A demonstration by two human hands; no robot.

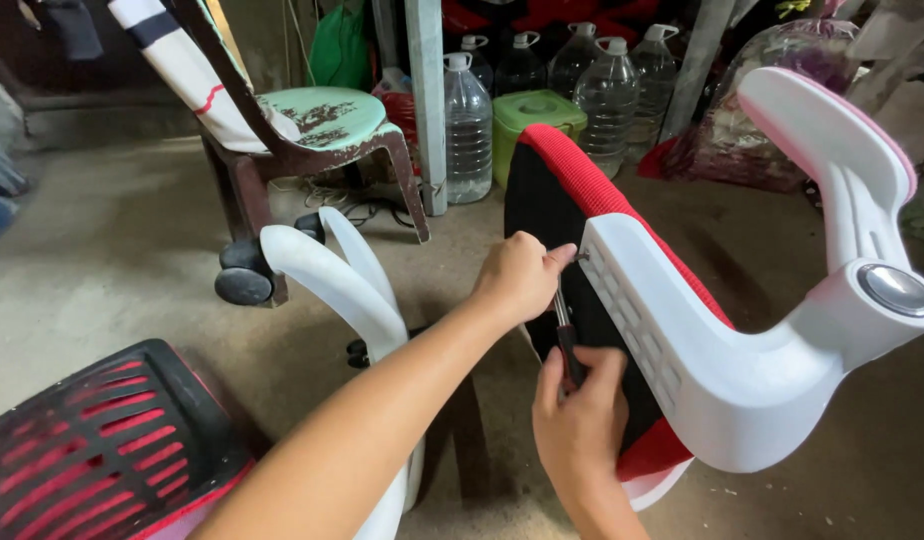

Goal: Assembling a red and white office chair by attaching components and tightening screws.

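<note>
The screwdriver [567, 345] is in the middle of the frame, a little to the right. It has a dark handle and a thin metal stick that goes up to the white plastic armrest [722, 350] of an office chair seat [582, 180]. The seat is red and black, lies tipped on its side, and fills the right half of the frame.

The right hand [582, 425] is low in the middle. Its fingers are curled tight around the dark handle. The left hand [520, 275] is just above it, in the middle of the frame. Its fingers are bunched in a loose fist, and the fingertips pinch near the top of the metal stick, right where it meets the white armrest. I cannot tell what small thing sits between the fingertips.

A second white armrest [342, 280] stands left of the middle, close to the left arm. In the lower left lies a black and red chair back [102, 440] with many slots. In the upper left stands an old plastic chair [322, 130] with a worn green seat. A black wheel [244, 285] sits beside its leg. At the top of the frame stand big clear water bottles [469, 125] and a green box [537, 115]. The floor [112, 250] is grey concrete.
</note>
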